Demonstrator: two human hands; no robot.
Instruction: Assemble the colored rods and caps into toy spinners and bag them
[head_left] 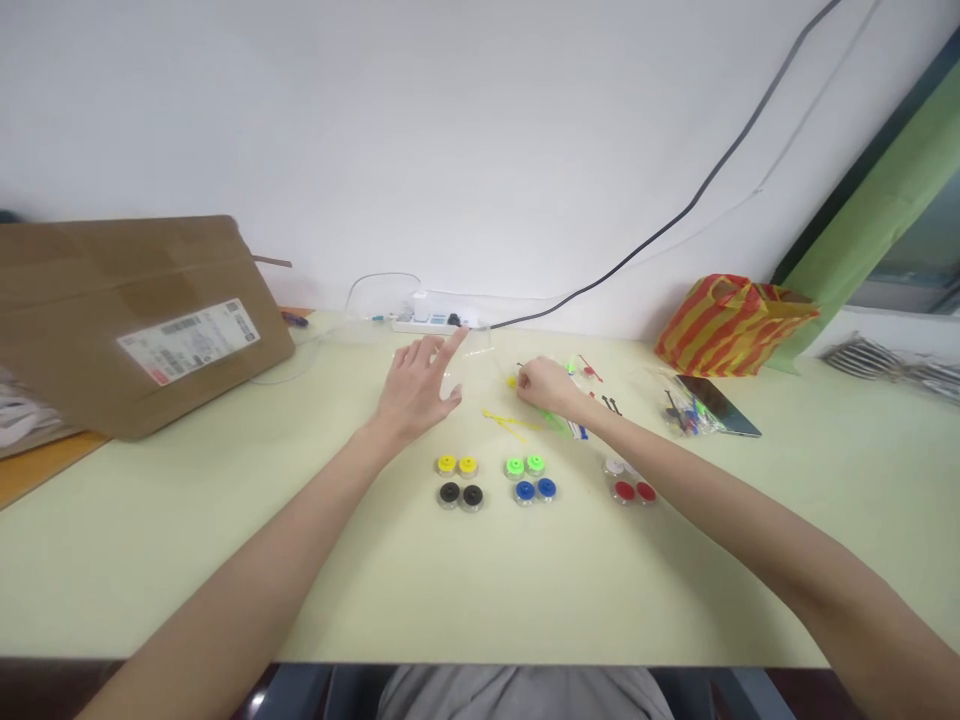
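Observation:
My left hand (421,385) is over the table with its fingers apart, near a clear plastic bag (476,355). To its right, my right hand (546,385) has its fingers closed close to a small yellow piece (511,382); what they hold is too small to make out. Yellow strips (510,422) lie between the hands, with green strips (556,422) below my right hand. Nearer me sit pairs of round pieces: yellow (457,465), black (460,496), bright green (525,467), blue (535,489) and red (635,492), beside a white one (614,467).
A large cardboard box (150,320) stands at the left. By the wall are a power strip (431,322) and its dark cable (645,243). At the right are a striped bag (731,325), a dark tablet (720,405) and a small bag of parts (690,415).

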